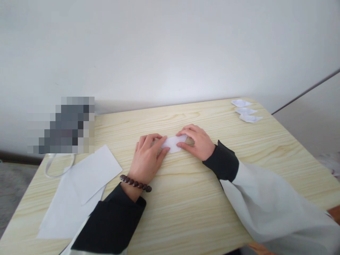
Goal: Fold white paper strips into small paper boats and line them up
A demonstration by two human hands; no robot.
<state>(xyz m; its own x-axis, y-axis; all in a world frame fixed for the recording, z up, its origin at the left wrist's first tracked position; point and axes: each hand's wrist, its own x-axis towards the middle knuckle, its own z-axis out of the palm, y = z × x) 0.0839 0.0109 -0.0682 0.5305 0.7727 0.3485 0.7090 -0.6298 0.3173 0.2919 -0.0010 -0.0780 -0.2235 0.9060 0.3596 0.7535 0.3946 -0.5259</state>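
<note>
A small piece of folded white paper (173, 144) lies on the wooden table between my two hands. My left hand (147, 154) grips its left end, with the thumb at the near edge and the index finger at the far edge. At the right end, my right hand (198, 141) pinches the paper in the same way between thumb and fingers. The paper looks flat, with slanted corners; its ends are partly covered by my fingertips.
Several white sheets (69, 209) lie at the left of the table (191, 212). Beyond them are a white cord (47, 170) and a blurred-out dark object (66, 127). Three folded white paper shapes (251, 118) sit at the far right corner. A wall (170, 53) stands behind.
</note>
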